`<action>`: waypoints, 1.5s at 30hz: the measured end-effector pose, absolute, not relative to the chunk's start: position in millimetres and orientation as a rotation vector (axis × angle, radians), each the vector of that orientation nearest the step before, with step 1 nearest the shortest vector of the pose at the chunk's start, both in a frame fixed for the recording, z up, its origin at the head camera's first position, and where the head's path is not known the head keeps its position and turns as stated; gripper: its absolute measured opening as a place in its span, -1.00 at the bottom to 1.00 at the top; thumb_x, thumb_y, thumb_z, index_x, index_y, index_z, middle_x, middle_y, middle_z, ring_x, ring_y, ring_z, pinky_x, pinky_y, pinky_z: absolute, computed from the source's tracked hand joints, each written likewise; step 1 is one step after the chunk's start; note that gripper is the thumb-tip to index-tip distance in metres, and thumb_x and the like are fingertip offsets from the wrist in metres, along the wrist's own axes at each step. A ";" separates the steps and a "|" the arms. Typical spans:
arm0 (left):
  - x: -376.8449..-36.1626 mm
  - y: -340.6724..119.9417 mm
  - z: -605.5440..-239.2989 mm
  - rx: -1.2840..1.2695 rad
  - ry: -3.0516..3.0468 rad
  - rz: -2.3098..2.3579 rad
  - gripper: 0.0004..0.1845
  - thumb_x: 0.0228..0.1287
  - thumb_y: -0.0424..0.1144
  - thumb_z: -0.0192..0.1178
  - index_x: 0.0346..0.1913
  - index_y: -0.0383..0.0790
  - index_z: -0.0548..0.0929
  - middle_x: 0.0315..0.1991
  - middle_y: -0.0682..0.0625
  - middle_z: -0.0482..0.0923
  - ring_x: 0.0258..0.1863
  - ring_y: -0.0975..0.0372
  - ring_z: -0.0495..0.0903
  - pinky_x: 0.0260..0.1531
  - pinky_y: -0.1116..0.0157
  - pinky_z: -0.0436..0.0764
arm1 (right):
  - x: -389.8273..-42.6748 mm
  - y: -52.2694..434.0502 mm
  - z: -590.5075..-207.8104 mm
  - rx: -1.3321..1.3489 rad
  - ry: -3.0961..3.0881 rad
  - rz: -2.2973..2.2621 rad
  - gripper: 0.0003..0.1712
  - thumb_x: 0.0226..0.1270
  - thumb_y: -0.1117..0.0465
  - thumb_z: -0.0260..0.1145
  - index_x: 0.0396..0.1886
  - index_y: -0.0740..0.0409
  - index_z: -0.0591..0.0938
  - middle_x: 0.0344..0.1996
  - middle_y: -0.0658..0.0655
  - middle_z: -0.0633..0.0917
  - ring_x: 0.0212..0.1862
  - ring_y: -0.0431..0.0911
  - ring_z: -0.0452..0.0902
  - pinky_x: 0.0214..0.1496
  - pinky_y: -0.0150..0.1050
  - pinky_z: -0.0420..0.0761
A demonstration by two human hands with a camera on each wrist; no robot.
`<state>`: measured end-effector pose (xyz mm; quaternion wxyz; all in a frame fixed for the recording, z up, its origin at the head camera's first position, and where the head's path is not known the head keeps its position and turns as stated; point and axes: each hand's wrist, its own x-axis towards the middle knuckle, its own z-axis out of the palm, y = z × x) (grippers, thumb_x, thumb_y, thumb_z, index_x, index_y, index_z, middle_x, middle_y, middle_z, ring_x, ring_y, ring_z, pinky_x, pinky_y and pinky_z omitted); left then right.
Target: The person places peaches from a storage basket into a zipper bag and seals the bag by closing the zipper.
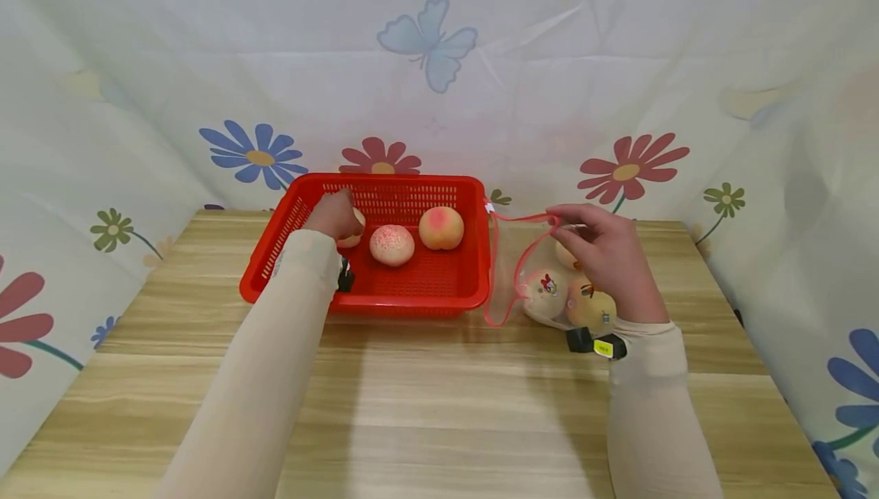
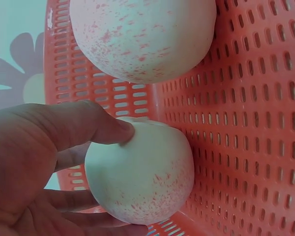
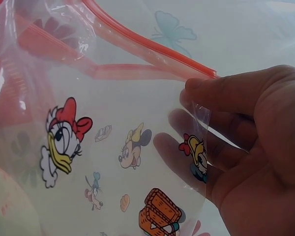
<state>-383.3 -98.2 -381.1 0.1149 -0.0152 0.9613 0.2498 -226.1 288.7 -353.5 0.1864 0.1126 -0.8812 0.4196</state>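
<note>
Inside a red plastic basket (image 1: pixel 412 302), my left hand (image 1: pixel 333 215) grips a pale peach (image 2: pixel 142 172) speckled with pink, thumb on top and fingers around its far side. Two other peaches lie in the basket: a speckled one (image 1: pixel 392 246) in the middle and a yellower one (image 1: pixel 441 227) with a pink top to the right. My right hand (image 1: pixel 607 255) pinches the upper right corner of a clear zip bag (image 3: pixel 108 162) printed with cartoon characters. Its red-edged mouth gapes toward the basket. Several peaches (image 1: pixel 545 294) sit in the bag, partly hidden by the right hand.
Basket and bag stand side by side on a wood-grain table (image 1: pixel 439 407), near its back edge. A white curtain (image 1: pixel 536 102) with printed flowers and a butterfly hangs behind and along both sides.
</note>
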 end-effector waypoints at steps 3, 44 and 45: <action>-383.3 -98.4 -380.8 -0.048 2.810 0.730 -0.32 0.01 -0.29 0.43 0.27 -0.15 0.46 0.13 -0.14 0.57 -0.04 -0.02 0.59 0.03 -0.11 0.60 | -225.8 288.4 -353.3 0.311 -2.491 1.190 -0.67 0.33 0.16 0.30 0.08 0.01 0.65 -0.12 0.14 0.72 -0.24 0.02 0.69 -0.51 -0.33 0.63; -348.6 -77.2 -330.0 0.097 2.980 0.778 -0.15 -0.06 -0.29 0.48 0.34 -0.10 0.32 0.14 -0.14 0.41 0.07 0.00 0.43 -0.04 -0.03 0.66 | -225.9 285.3 -352.7 0.330 -2.489 1.219 -0.68 0.33 0.17 0.31 0.08 0.01 0.66 -0.13 0.14 0.73 -0.20 0.04 0.71 -0.43 -0.44 0.61; -347.4 -76.5 -328.5 0.099 2.982 0.780 -0.15 -0.06 -0.29 0.48 0.35 -0.09 0.32 0.14 -0.14 0.41 0.07 0.01 0.42 -0.04 -0.03 0.66 | -225.8 285.3 -352.7 0.330 -2.489 1.219 -0.68 0.33 0.17 0.31 0.07 0.01 0.66 -0.13 0.14 0.73 -0.20 0.04 0.71 -0.43 -0.43 0.61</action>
